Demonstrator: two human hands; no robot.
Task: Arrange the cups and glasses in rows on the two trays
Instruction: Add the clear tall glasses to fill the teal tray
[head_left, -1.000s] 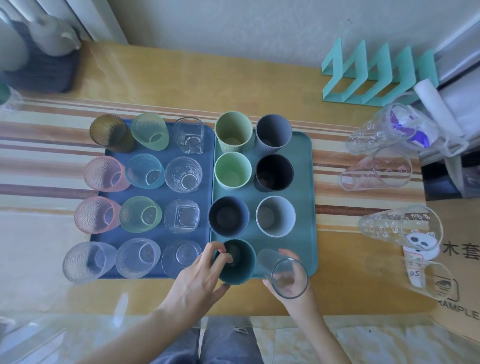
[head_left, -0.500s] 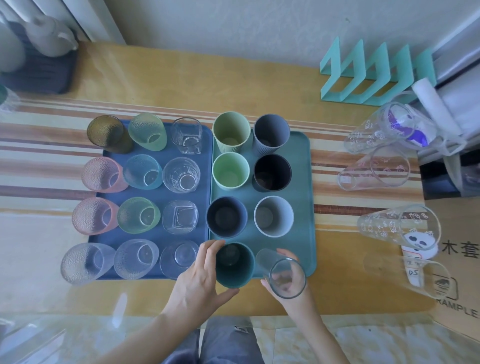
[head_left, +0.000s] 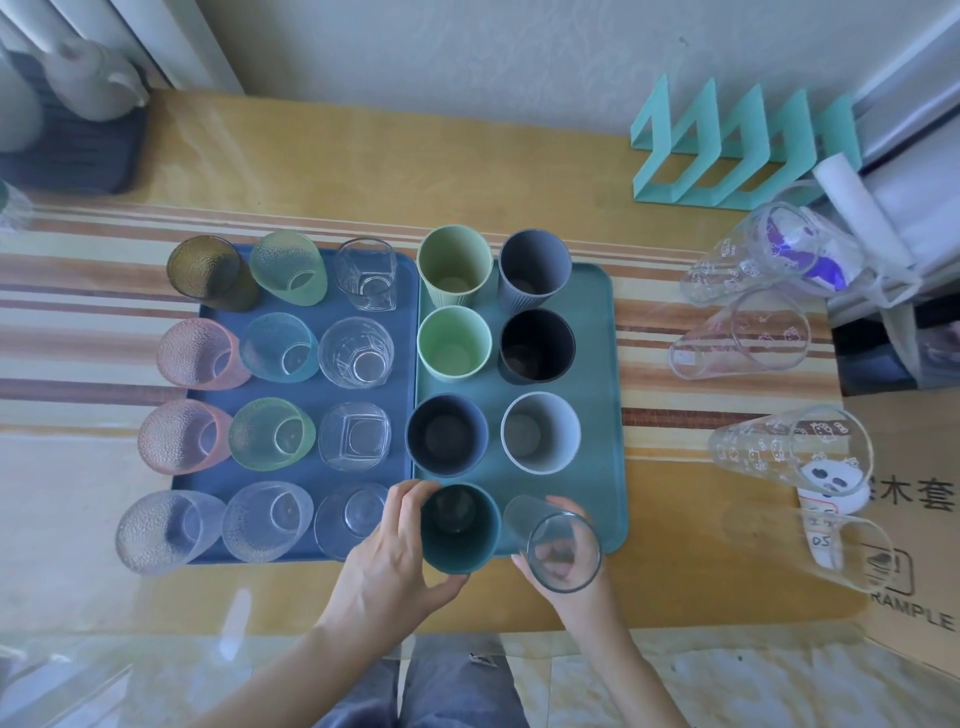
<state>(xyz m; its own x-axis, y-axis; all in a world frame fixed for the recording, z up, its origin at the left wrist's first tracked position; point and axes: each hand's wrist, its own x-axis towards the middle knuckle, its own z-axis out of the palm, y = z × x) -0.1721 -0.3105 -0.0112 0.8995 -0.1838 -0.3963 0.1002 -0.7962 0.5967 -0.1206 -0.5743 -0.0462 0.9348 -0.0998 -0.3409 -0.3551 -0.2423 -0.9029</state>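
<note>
Left hand (head_left: 387, 561) gripped the dark teal cup (head_left: 459, 527) at the teal tray's (head_left: 605, 364) near-left corner; right hand (head_left: 563, 587) held a clear glass (head_left: 556, 543) just beside it, near-right.

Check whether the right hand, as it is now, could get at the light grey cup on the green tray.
Probably not yet: the right hand is wrapped around a clear glass at the green tray's near right corner. The light grey cup stands just beyond it with nothing between, so once the glass is released the way looks free.

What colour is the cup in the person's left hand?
Dark teal cup, held by the left hand; head view.
</note>
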